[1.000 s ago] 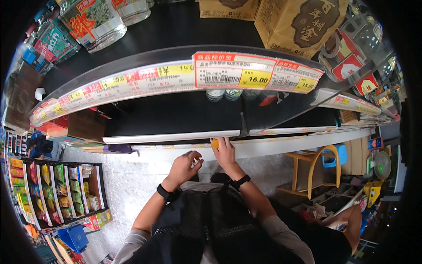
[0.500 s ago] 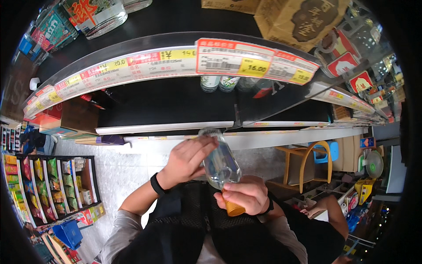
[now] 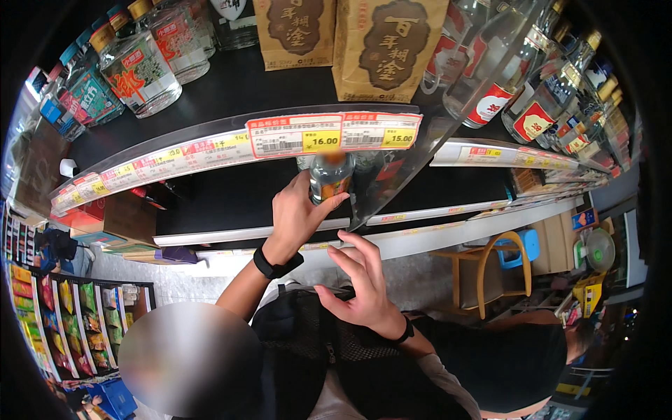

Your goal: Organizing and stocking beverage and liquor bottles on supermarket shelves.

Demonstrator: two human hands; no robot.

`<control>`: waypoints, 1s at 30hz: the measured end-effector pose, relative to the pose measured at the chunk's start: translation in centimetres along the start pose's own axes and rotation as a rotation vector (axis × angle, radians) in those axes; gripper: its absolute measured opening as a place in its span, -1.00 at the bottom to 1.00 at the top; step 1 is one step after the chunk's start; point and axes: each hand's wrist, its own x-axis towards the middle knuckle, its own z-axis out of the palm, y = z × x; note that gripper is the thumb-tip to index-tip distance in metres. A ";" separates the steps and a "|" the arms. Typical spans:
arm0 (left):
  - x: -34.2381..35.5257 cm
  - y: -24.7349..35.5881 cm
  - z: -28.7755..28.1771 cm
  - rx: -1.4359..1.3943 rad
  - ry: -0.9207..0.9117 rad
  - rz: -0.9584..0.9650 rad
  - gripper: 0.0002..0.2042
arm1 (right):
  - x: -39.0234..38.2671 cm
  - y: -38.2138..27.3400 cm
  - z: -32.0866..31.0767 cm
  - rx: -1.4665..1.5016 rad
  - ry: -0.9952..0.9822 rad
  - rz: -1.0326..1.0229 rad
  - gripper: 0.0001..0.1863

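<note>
One glass bottle (image 3: 332, 187) at the lower black shelf (image 3: 224, 206), below the price strip (image 3: 210, 157) | left hand (image 3: 295, 218): fingers curled around its side | right hand (image 3: 364, 283): fingers loosely spread, holding nothing | looks slick, rigid, breakable, probably weighty; I'd grip around its body.

Bottle (image 3: 332, 180) glossy, glass-like; shelf board (image 3: 227, 206) matt (smooth, too); chair frame (image 3: 481, 287) wood; bags (image 3: 387, 56) matt paper.

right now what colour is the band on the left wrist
The wristband behind the left hand is black, clearest in the head view.
</note>
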 end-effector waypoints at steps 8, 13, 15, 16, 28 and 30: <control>1.7 0.0 2.2 0.057 -0.055 0.011 -0.39 | -0.9 1.1 -1.2 0.036 0.066 0.107 -0.44; 1.8 0.4 3.1 0.076 -0.090 -0.110 -0.35 | -1.9 1.6 -2.2 0.064 0.071 0.154 -0.52; 1.1 0.2 3.6 0.093 -0.058 -0.129 -0.39 | -2.5 1.7 -2.4 0.095 0.055 0.198 -0.54; 0.9 0.3 3.7 0.108 -0.030 -0.146 -0.41 | -2.9 1.8 -2.4 0.144 0.040 0.230 -0.58; -6.1 -1.6 -4.0 -0.049 0.270 -0.203 -0.83 | -5.7 8.1 4.9 0.098 -0.464 0.344 -0.75; -9.5 -3.6 -6.6 -0.009 0.238 -0.269 -0.87 | -7.1 11.0 7.7 0.113 -0.542 0.422 -0.67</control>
